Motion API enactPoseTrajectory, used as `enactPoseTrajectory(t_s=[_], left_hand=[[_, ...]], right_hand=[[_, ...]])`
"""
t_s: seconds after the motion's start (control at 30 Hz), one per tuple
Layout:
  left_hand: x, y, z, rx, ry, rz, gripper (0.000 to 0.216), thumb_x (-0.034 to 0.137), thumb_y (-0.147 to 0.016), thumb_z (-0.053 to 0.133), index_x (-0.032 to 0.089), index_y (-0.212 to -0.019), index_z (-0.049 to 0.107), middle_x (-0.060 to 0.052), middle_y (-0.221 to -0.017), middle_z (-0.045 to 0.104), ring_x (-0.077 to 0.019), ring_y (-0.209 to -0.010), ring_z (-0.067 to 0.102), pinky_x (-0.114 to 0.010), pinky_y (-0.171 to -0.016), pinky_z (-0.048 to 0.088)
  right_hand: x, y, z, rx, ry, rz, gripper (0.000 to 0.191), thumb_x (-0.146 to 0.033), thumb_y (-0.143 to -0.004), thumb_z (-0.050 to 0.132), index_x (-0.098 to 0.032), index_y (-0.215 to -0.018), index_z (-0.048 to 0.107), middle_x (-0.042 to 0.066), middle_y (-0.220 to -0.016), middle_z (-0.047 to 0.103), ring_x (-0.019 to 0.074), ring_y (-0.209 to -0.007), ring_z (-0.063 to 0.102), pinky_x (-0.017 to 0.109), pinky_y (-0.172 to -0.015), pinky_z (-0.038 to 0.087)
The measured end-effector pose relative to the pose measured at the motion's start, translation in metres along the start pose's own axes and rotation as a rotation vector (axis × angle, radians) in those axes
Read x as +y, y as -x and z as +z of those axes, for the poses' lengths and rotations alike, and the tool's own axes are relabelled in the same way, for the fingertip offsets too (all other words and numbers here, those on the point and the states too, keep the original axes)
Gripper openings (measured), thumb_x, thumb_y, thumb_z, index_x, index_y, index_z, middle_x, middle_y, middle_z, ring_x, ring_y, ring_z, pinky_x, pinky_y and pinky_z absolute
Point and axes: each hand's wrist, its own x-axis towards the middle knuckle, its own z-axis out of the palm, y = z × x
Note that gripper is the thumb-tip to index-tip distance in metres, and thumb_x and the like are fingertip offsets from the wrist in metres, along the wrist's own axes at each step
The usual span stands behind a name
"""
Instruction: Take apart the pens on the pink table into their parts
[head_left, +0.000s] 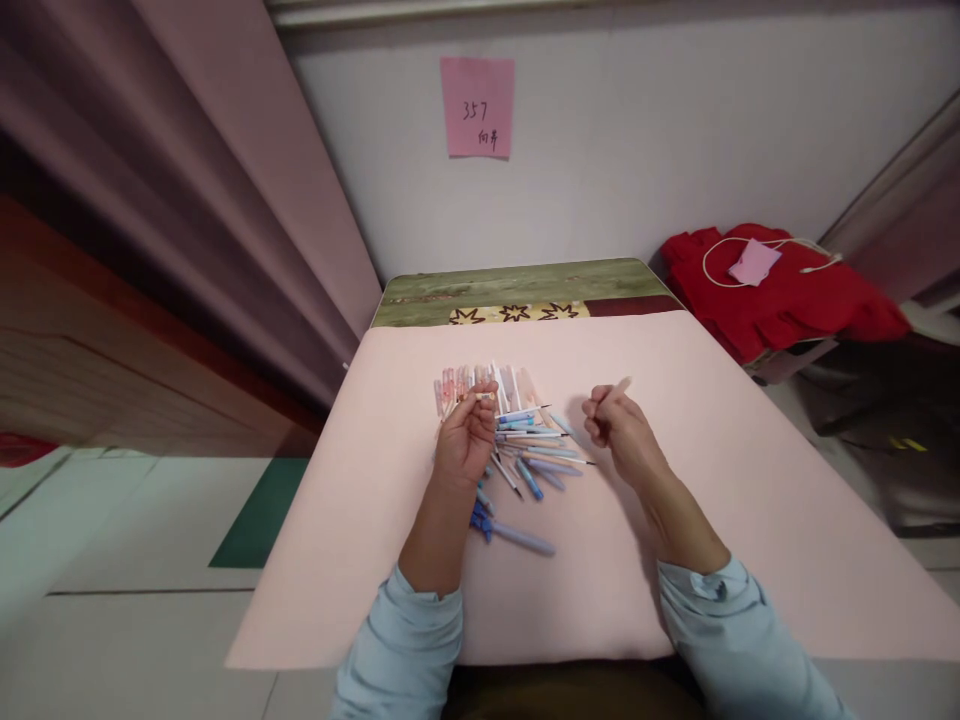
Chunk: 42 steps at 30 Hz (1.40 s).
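Above the pens on the table, my left hand (466, 440) is closed, palm turned up, with a small pale pen part (486, 396) between thumb and fingers. I cannot make out whether it is a cap or a whole pen's end. To the right, apart from the pens, my right hand (624, 432) is closed around a pale pen (621, 387) whose end sticks out past the thumb. A loose heap of blue, white and lilac pens (529, 478) lies between the hands. Behind it stands a row of pink and white pens (514, 385), partly hidden by my left hand.
A pale pink sheet (405, 370) covers the table, leaving its green patterned back edge (517, 285) bare. Nearer me lies a lilac pen with a blue ornament (517, 537). A red cloth (787, 300) with a white cord is at the right; a pink note (478, 105) hangs on the wall.
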Motion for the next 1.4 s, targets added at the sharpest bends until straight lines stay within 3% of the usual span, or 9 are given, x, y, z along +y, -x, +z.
enactPoseTrajectory(t_s=[0.13, 0.23, 0.33, 0.5, 0.73, 0.93, 1.17, 1.3, 1.4], left_hand=[[0.001, 0.0, 0.0, 0.024, 0.012, 0.008, 0.028, 0.004, -0.095, 0.038, 0.005, -0.087, 0.065, -0.012, -0.085, 0.067, -0.0048, -0.062, 0.06, -0.009, -0.054, 0.051], [0.002, 0.0, -0.001, 0.027, 0.021, 0.012, 0.028, 0.006, -0.095, 0.038, 0.005, -0.087, 0.065, -0.012, -0.087, 0.067, -0.0048, -0.063, 0.06, -0.009, -0.054, 0.051], [0.001, -0.001, -0.002, 0.02, 0.027, 0.015, 0.026, 0.008, -0.096, 0.04, 0.005, -0.088, 0.065, -0.012, -0.088, 0.066, -0.0042, -0.063, 0.059, -0.009, -0.054, 0.05], [0.0, 0.0, 0.0, 0.047, 0.025, 0.028, 0.023, 0.009, -0.096, 0.043, 0.008, -0.084, 0.063, -0.008, -0.084, 0.066, -0.0029, -0.06, 0.058, -0.008, -0.051, 0.048], [-0.001, 0.001, 0.001, 0.062, -0.004, 0.019, 0.021, 0.009, -0.095, 0.045, 0.009, -0.082, 0.062, -0.008, -0.083, 0.067, -0.0033, -0.057, 0.057, -0.01, -0.049, 0.048], [-0.001, 0.0, 0.0, 0.052, 0.0, 0.012, 0.022, 0.009, -0.095, 0.045, 0.009, -0.083, 0.063, -0.008, -0.084, 0.067, -0.0031, -0.058, 0.057, -0.009, -0.049, 0.047], [-0.002, 0.001, 0.0, 0.055, -0.003, 0.017, 0.023, 0.008, -0.095, 0.044, 0.008, -0.082, 0.062, -0.008, -0.083, 0.067, -0.0034, -0.058, 0.057, -0.009, -0.05, 0.047], [-0.002, -0.001, -0.001, 0.044, -0.007, 0.019, 0.02, 0.007, -0.094, 0.046, 0.008, -0.083, 0.062, -0.007, -0.083, 0.067, -0.0031, -0.058, 0.058, -0.009, -0.05, 0.047], [-0.003, -0.001, -0.002, 0.037, -0.012, 0.015, 0.017, 0.005, -0.092, 0.049, 0.009, -0.082, 0.062, -0.005, -0.078, 0.065, -0.003, -0.056, 0.057, -0.009, -0.048, 0.047]], right_hand=[[0.005, 0.001, -0.002, 0.043, 0.568, -0.224, 0.013, -0.035, -0.077, 0.058, -0.023, -0.08, 0.055, -0.005, -0.06, 0.047, 0.011, -0.053, 0.041, 0.023, -0.049, 0.032], [0.005, 0.0, -0.006, -0.112, 0.943, -0.237, 0.017, -0.039, -0.078, 0.06, -0.023, -0.08, 0.066, -0.004, -0.056, 0.054, 0.012, -0.052, 0.046, 0.024, -0.051, 0.031], [0.004, -0.001, -0.01, -0.203, 1.11, -0.199, 0.018, -0.038, -0.079, 0.059, -0.025, -0.084, 0.071, -0.003, -0.058, 0.061, 0.0125, -0.052, 0.051, 0.024, -0.052, 0.03], [0.005, -0.003, -0.014, -0.218, 1.208, -0.2, 0.015, -0.035, -0.08, 0.059, -0.027, -0.083, 0.072, -0.002, -0.062, 0.065, 0.014, -0.057, 0.056, 0.024, -0.054, 0.031], [0.005, -0.005, -0.018, -0.275, 1.189, -0.242, 0.019, -0.035, -0.085, 0.054, -0.023, -0.08, 0.068, 0.0, -0.063, 0.066, 0.0148, -0.058, 0.055, 0.025, -0.055, 0.031], [0.003, -0.004, -0.018, -0.261, 1.217, -0.198, 0.015, -0.032, -0.08, 0.061, -0.028, -0.09, 0.071, -0.002, -0.065, 0.067, 0.015, -0.06, 0.057, 0.025, -0.057, 0.032], [0.005, -0.004, -0.016, -0.283, 1.234, -0.299, 0.011, -0.023, -0.078, 0.059, -0.026, -0.076, 0.069, -0.002, -0.065, 0.067, 0.0139, -0.061, 0.054, 0.025, -0.057, 0.03], [0.006, -0.005, -0.02, -0.301, 0.986, -0.249, 0.013, -0.032, -0.08, 0.06, -0.023, -0.079, 0.069, -0.003, -0.057, 0.058, 0.0126, -0.054, 0.049, 0.024, -0.053, 0.031], [0.006, -0.005, -0.018, -0.24, 0.711, -0.225, 0.02, -0.039, -0.079, 0.064, -0.02, -0.081, 0.068, -0.006, -0.051, 0.045, 0.0103, -0.048, 0.037, 0.024, -0.049, 0.028]])
